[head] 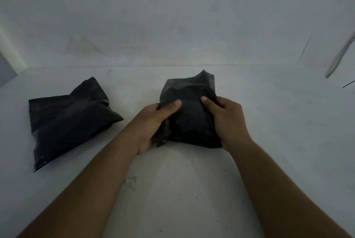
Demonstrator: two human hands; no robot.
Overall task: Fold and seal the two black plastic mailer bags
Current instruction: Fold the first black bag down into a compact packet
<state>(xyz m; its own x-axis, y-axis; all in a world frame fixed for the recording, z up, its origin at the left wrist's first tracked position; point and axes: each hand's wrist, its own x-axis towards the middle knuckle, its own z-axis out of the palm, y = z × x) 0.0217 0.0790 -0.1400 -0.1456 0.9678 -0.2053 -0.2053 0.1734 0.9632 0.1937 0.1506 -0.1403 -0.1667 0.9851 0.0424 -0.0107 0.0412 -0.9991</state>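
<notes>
Two stuffed black plastic mailer bags lie on a white surface. The centre bag (190, 115) is held from both sides: my left hand (153, 124) grips its left edge, thumb pressed on top, and my right hand (228, 122) grips its right edge, thumb on top too. Its far end sticks up in a crumpled flap. The second bag (67, 120) rests apart at the left, untouched, with its far end creased and puckered.
The white table surface (182, 180) meets a white wall (172, 17) at the back. A small scuff or chip (131, 182) marks the table near my left forearm. A thin blurred grey strip (340, 57) hangs at the far right.
</notes>
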